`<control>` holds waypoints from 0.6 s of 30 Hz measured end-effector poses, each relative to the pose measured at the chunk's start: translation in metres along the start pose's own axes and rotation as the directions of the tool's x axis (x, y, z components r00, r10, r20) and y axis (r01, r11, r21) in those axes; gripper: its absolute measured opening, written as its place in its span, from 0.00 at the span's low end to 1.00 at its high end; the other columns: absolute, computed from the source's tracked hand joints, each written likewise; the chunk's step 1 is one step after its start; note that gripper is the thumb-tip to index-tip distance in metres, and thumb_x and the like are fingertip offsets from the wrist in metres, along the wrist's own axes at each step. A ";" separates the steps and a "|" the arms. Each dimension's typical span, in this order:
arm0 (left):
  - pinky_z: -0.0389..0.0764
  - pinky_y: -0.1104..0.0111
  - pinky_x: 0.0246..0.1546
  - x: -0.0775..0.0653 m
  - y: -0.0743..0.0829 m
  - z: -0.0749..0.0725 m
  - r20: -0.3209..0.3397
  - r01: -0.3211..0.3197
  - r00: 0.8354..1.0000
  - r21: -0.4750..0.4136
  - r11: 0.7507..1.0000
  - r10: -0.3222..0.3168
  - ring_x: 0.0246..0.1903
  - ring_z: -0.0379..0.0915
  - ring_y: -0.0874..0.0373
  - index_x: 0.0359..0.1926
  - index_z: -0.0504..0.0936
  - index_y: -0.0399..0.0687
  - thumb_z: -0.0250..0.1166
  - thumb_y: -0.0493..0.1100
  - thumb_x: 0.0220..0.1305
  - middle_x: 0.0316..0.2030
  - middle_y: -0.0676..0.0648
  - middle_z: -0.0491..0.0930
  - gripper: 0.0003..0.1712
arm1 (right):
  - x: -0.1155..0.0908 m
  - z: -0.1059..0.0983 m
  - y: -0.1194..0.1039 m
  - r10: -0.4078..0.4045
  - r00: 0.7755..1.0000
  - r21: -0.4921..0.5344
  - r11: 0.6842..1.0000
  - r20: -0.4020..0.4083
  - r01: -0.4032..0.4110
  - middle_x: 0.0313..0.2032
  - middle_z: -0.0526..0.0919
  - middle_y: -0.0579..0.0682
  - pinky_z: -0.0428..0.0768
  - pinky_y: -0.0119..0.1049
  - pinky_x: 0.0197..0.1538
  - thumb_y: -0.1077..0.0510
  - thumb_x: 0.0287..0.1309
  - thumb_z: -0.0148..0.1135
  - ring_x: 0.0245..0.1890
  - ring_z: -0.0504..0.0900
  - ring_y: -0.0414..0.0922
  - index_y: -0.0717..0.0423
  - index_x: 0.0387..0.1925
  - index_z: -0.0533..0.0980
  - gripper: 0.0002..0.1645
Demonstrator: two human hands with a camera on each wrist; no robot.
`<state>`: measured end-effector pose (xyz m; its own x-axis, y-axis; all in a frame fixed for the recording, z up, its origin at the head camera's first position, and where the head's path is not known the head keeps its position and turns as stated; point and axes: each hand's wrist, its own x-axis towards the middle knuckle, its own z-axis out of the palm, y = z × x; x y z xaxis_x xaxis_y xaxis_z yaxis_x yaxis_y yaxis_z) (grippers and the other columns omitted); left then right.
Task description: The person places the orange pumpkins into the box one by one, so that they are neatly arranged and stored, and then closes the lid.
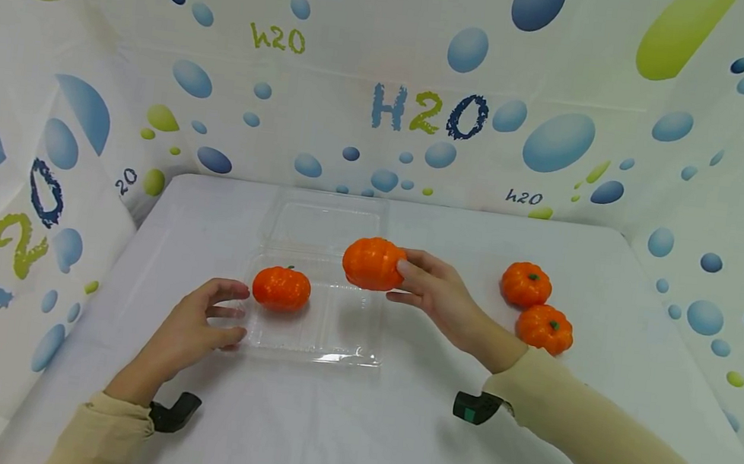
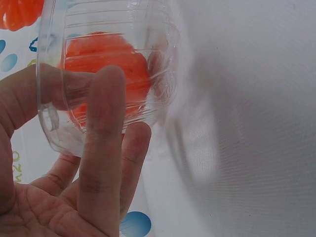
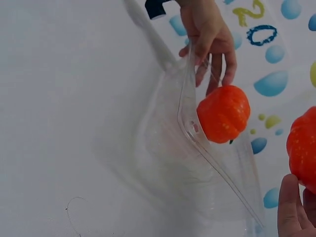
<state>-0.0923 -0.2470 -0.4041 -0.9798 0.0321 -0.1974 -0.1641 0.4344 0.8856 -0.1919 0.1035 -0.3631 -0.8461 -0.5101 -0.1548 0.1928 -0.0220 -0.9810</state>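
My right hand (image 1: 436, 297) grips an orange toy pumpkin (image 1: 371, 264) from its right side, above the right half of a clear plastic clamshell box (image 1: 339, 335). Another orange pumpkin (image 1: 280, 288) with a green stem sits in the box's left half. Beside the box's left edge is my left hand (image 1: 196, 323), its thumb and fingers spread apart with the tips at the rim. The left wrist view shows those fingers (image 2: 101, 153) close against the see-through wall, the boxed pumpkin (image 2: 106, 74) behind it. Only part of the held pumpkin (image 3: 303, 148) appears in the right wrist view.
Two more orange pumpkins (image 1: 527, 285) lie together on the right of the white table (image 1: 321, 433). The box's lid (image 1: 328, 223) is folded back towards the rear. A patterned cloth (image 1: 333, 90) hangs behind and along both sides.
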 end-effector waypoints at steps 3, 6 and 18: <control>0.87 0.63 0.38 0.000 0.000 0.000 0.000 -0.003 1.000 -0.001 1.000 0.003 0.61 0.70 0.35 0.68 0.64 0.35 0.69 0.30 0.60 0.68 0.33 0.66 0.36 | 0.003 0.001 0.003 -0.013 1.000 -0.032 0.999 -0.003 0.012 0.63 0.74 0.57 0.80 0.47 0.59 0.48 0.73 0.57 0.58 0.79 0.55 0.58 0.69 0.65 0.31; 0.87 0.63 0.37 0.001 -0.001 0.000 0.001 -0.005 1.000 0.001 1.000 0.005 0.61 0.70 0.35 0.68 0.64 0.35 0.69 0.30 0.60 0.68 0.33 0.66 0.37 | 0.006 0.002 0.006 -0.036 0.999 -0.079 0.996 -0.012 0.035 0.63 0.74 0.56 0.79 0.49 0.59 0.48 0.73 0.57 0.58 0.79 0.55 0.56 0.70 0.65 0.30; 0.87 0.63 0.37 0.001 -0.001 -0.001 0.003 -0.020 1.000 -0.002 1.000 0.020 0.60 0.70 0.35 0.67 0.64 0.35 0.69 0.30 0.60 0.67 0.32 0.67 0.36 | 0.016 0.010 0.022 -0.201 0.977 -0.465 0.873 -0.070 0.146 0.56 0.81 0.46 0.69 0.56 0.68 0.45 0.67 0.65 0.60 0.74 0.47 0.50 0.62 0.75 0.26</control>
<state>-0.0929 -0.2484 -0.4048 -0.9825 0.0437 -0.1811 -0.1448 0.4322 0.8901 -0.1960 0.0866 -0.3861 -0.9002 -0.4338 0.0378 -0.1864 0.3056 -0.9337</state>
